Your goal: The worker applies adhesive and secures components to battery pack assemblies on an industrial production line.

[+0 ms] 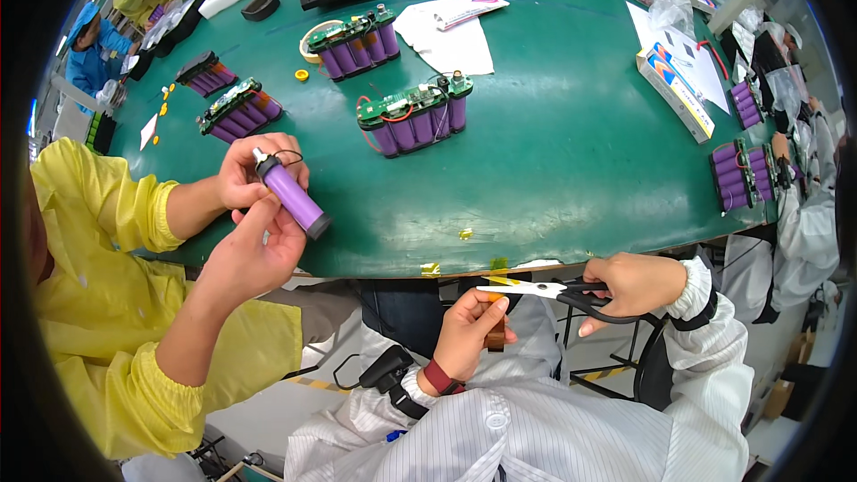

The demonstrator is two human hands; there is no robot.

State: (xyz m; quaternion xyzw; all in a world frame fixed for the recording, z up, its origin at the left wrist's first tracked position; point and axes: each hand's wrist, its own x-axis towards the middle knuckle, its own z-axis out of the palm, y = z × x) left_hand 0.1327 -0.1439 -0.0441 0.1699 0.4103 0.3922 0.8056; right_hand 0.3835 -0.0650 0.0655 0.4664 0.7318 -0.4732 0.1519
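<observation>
Just off the table's near edge, my left hand (468,332) pinches a strip of amber tape (496,337) that hangs below the thumb. My right hand (632,290) is closed around the black handles of a pair of scissors (542,289). Their pale blades point left and reach over the left fingertips, close to the tape. Whether the blades touch the tape I cannot tell. Small pieces of yellow film (430,269) stick along the table edge in front of my hands.
Battery packs (415,120) with purple cells and green circuit boards stand on the green table (571,143). At left a co-worker in yellow holds a purple battery pack (295,196). A white-and-blue box (675,94) lies at right. Other people sit around the table.
</observation>
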